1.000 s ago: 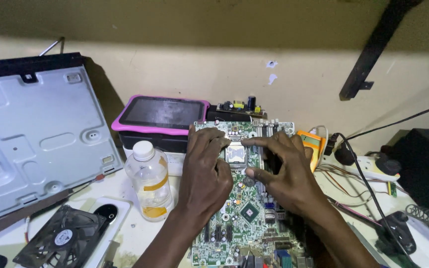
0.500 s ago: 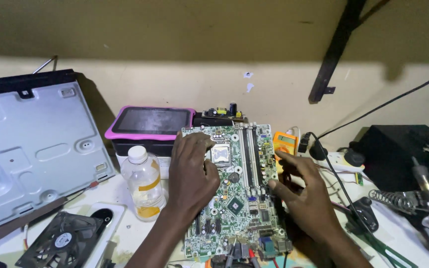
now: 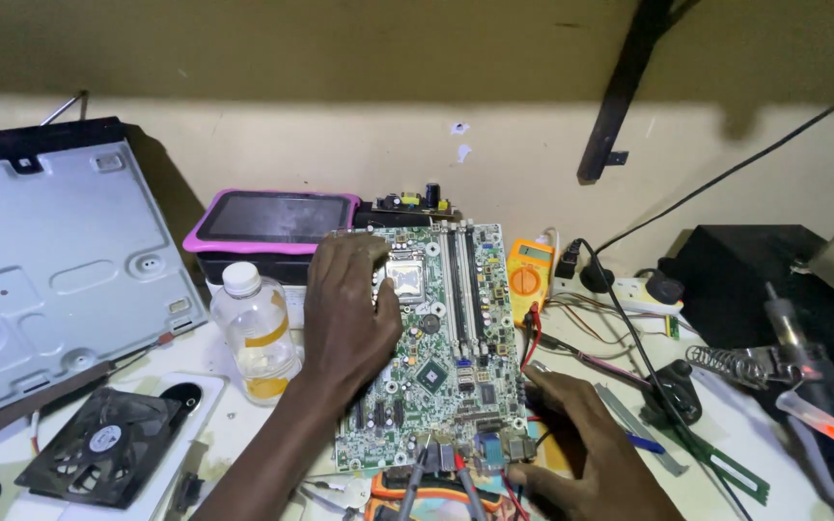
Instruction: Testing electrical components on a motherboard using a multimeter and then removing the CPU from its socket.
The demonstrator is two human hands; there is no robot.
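A green computer motherboard (image 3: 456,318) lies flat on the workbench in front of me. My left hand (image 3: 345,314) rests palm down on the board's left half, fingers spread beside the silver processor socket (image 3: 407,278). My right hand (image 3: 581,449) is low at the board's near right corner, fingers curled down onto the bench by red wires (image 3: 533,333); whether it grips anything is hidden. An orange multimeter (image 3: 526,278) sits just right of the board.
A clear bottle (image 3: 258,333) with a white cap stands left of the board. A pink-cased tablet (image 3: 272,220) lies behind it, a grey metal case panel (image 3: 50,260) leans far left, a black fan (image 3: 98,446) lies near left. Cables and a soldering stand (image 3: 736,362) crowd the right.
My right hand has left the board's top and dropped to its near right corner. My left hand has stayed on the board's left half. The view shifted slightly.
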